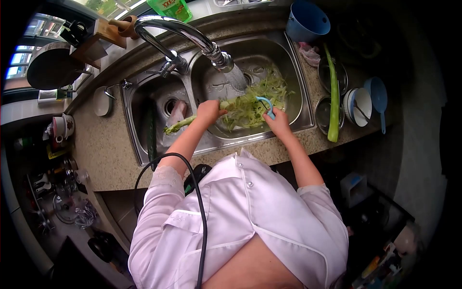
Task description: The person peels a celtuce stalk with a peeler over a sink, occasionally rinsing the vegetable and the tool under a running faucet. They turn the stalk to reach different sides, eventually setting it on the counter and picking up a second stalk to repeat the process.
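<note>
Your left hand grips the green stalk, which points toward your right hand, itself closed round a blue peeler. Step: apparently peeling, over the sink. Next stroke likely calls for a steady left hold.

You have room left, clutter right.
The counter beside the left basin lets you pass. Over the divider, your left hand and its green stalk stand in the way; behind, the faucet and its water do. A black cable crosses your left forearm. A long stalk crowds the right counter.
</note>
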The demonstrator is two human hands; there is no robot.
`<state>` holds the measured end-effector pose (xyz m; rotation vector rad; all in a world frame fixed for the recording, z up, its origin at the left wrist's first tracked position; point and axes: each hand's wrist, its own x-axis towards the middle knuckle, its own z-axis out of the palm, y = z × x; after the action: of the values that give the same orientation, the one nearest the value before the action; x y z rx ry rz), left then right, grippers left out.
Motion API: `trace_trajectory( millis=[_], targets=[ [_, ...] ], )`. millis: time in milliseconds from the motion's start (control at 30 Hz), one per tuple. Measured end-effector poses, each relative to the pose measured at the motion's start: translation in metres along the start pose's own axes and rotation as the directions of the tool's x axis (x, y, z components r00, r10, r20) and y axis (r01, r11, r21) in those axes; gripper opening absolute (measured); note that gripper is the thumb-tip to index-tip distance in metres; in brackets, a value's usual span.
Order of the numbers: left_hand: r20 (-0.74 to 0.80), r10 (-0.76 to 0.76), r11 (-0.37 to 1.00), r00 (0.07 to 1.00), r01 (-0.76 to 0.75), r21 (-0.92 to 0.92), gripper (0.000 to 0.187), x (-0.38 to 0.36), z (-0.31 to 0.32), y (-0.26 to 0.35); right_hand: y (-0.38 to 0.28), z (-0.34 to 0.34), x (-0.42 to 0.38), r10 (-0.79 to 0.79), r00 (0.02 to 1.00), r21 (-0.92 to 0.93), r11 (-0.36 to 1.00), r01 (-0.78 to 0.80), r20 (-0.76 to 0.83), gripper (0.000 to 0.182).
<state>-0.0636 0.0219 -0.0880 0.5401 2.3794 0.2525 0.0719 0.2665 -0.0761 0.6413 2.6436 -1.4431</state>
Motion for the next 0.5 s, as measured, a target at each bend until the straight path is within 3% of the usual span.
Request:
trace_trajectory(
  millis=[67,100,167,233,300,367,400,433,500],
  targets=[
    [-0.267,0.176,0.97,0.948,-0.121,0.21,0.048,-0.012,-0.011,0.005,0.018,0.009,0.007,0.001,1.0,0.034,0.999,-0.001,0.012,0.019],
    [-0.27,0.171,0.97,0.948,-0.115,0.212,0.048,-0.017,-0.019,0.006,0.032,0.013,0.014,0.033,0.999,0.119,0.992,-0.037,0.028,0.017],
    [-0.466,0.376,0.907,0.801,-0.214,0.363,0.054,-0.026,-0.035,0.009,0.033,0.016,0.025,0.061,0.997,0.203,0.977,-0.069,0.047,0.015],
    [-0.495,0.39,0.89,0.776,-0.18,0.42,0.053,-0.033,-0.045,0.014,0.018,0.01,0.034,0.06,0.998,0.216,0.975,-0.06,0.007,0.012],
    [-0.565,0.502,0.822,0.655,-0.158,0.547,0.046,-0.034,-0.051,0.014,0.003,0.008,0.049,0.082,0.996,0.289,0.953,-0.091,0.044,0.012],
    [-0.586,0.54,0.806,0.604,-0.172,0.566,0.042,-0.036,-0.056,0.016,-0.013,0.007,0.063,-0.064,0.998,0.334,0.94,0.067,-0.022,0.018],
    [-0.603,0.578,0.789,0.55,-0.188,0.584,0.039,-0.036,-0.059,0.018,-0.018,0.005,0.072,-0.104,0.994,0.298,0.95,0.094,0.019,0.029],
    [-0.605,0.579,0.789,0.547,-0.187,0.586,0.039,-0.036,-0.061,0.02,-0.024,0.005,0.078,-0.107,0.994,0.298,0.95,0.097,0.016,0.029],
    [-0.609,0.623,0.769,0.491,-0.244,0.59,0.032,-0.035,-0.066,0.023,-0.04,0.007,0.087,-0.266,0.963,0.141,0.956,0.259,0.036,0.044]
  ],
)
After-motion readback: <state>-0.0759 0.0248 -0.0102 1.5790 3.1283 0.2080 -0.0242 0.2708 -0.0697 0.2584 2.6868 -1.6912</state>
